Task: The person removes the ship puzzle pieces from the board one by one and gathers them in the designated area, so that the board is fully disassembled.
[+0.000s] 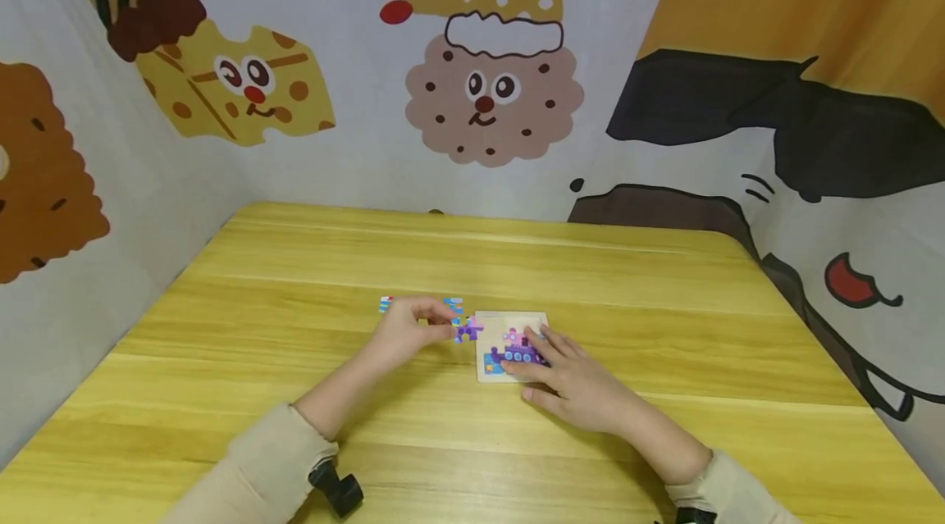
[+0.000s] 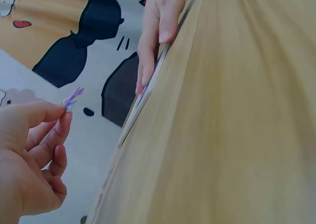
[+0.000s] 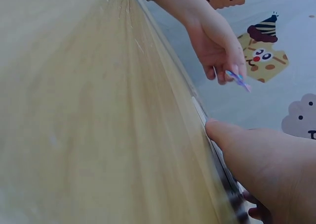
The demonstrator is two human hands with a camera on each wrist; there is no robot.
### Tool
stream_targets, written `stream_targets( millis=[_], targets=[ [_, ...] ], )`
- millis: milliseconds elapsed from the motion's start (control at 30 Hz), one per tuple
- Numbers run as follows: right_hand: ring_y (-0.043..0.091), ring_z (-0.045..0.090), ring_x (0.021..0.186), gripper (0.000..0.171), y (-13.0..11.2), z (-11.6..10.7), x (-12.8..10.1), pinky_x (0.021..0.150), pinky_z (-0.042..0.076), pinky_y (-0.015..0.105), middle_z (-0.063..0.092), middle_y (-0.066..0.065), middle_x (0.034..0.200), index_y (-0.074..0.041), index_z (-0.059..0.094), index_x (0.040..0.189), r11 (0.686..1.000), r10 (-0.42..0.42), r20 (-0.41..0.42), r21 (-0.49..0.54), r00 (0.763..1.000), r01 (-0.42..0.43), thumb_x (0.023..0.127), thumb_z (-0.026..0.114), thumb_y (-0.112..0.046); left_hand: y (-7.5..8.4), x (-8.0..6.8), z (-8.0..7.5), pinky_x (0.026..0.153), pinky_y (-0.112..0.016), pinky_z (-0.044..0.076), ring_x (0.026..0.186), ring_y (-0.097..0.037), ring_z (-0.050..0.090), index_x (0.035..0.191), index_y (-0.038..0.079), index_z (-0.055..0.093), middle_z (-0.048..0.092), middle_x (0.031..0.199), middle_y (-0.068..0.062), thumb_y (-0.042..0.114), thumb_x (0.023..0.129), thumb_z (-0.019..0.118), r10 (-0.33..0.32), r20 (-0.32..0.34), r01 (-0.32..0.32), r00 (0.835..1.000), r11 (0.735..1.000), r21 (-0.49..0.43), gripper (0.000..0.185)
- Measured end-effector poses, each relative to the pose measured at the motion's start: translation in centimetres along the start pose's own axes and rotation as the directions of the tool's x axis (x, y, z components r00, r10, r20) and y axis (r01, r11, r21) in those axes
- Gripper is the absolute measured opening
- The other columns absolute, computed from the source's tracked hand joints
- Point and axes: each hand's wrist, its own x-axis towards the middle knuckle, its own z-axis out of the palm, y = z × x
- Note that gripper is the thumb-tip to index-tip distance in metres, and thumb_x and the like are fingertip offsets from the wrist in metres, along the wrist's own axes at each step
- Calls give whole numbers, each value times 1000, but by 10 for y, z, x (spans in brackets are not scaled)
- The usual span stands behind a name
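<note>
Between thumb and fingertips my left hand (image 1: 408, 331) pinches a purple and blue jigsaw piece (image 1: 467, 330), held just off the left edge of a square puzzle board (image 1: 487, 322). In the left wrist view that piece (image 2: 73, 99) is raised above the table. My right hand (image 1: 579, 380) lies with fingers spread over the board's right part, touching the pieces. Fitted pieces (image 1: 519, 354) in the board show a purple and pink picture with round windows and a blue corner. The right fingers hide part of it.
Loose blue and white puzzle pieces (image 1: 454, 305) lie on the wooden table (image 1: 310, 278) behind my left hand, partly covered by it. A cloth with cartoon prints (image 1: 354, 171) hangs behind the table. Dark devices (image 1: 337, 489) are strapped at both wrists.
</note>
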Motion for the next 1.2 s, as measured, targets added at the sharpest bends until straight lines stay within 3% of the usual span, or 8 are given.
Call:
stream_targets(
  millis=[500, 800, 1000, 1200],
  targets=[
    [40, 5, 142, 46, 2, 4, -3, 109, 11, 59, 11, 16, 157, -39, 38, 145, 999, -31, -9, 13, 999, 31, 100, 39, -49, -18, -21, -50, 66, -32, 46, 83, -22, 53, 97, 4, 72, 62, 85, -5, 8, 83, 73, -100, -34, 102, 994, 993, 64, 15],
    [37, 3, 143, 46, 3, 3, -2, 110, 11, 57, 10, 13, 157, -42, 38, 145, 1000, -10, 3, 23, 1000, 10, 99, 38, -51, -31, -24, -75, 72, -34, 49, 84, -21, 59, 100, 0, 72, 67, 89, -6, 8, 83, 73, -130, -41, 133, 991, 985, 107, 19],
    [37, 3, 143, 46, 2, 2, -2, 110, 10, 57, 11, 14, 157, -41, 39, 145, 999, -16, 7, 29, 1000, 16, 99, 39, -50, -38, -23, -87, 71, -34, 51, 82, -20, 61, 100, -2, 71, 68, 92, -9, 6, 83, 71, -110, -31, 113, 993, 983, 142, 18],
    [37, 2, 143, 46, 2, 2, -1, 110, 10, 57, 11, 13, 157, -41, 39, 145, 999, -10, 17, 40, 1000, 9, 99, 40, -51, -49, -21, -89, 67, -30, 52, 77, -20, 63, 98, -2, 72, 70, 87, -9, 4, 83, 71, -80, -25, 84, 996, 982, 168, 16]
  ],
)
